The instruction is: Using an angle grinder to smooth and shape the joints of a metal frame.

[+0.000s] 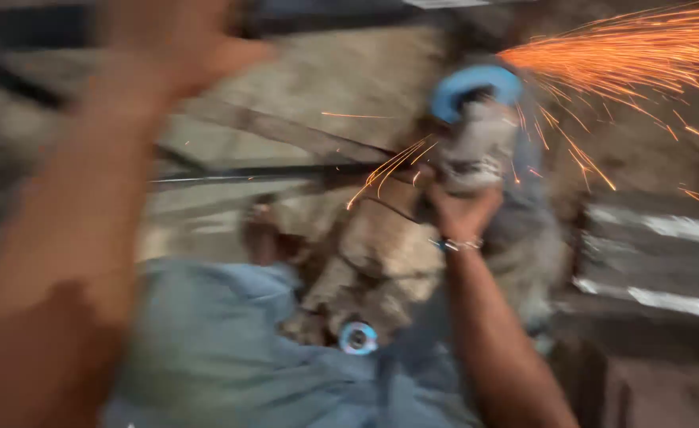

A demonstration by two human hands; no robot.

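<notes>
My right hand [462,212] grips the grey body of an angle grinder [480,147] with a blue guard [476,83]; there is a bracelet on the wrist. The disc meets a thin dark metal bar [270,172] that runs level across the middle. Orange sparks [635,51] stream up and to the right, and a few fly left along the bar. My left hand [167,47] is raised at the upper left, close to the camera and badly blurred. Nothing shows in it, and I cannot make out its fingers.
My knee in blue trousers [222,349] fills the lower middle. A small blue-rimmed round part [357,338] lies on the dusty ground by it. Shiny metal strips [658,230] lie at the right. A second dark bar [286,131] slants across the ground.
</notes>
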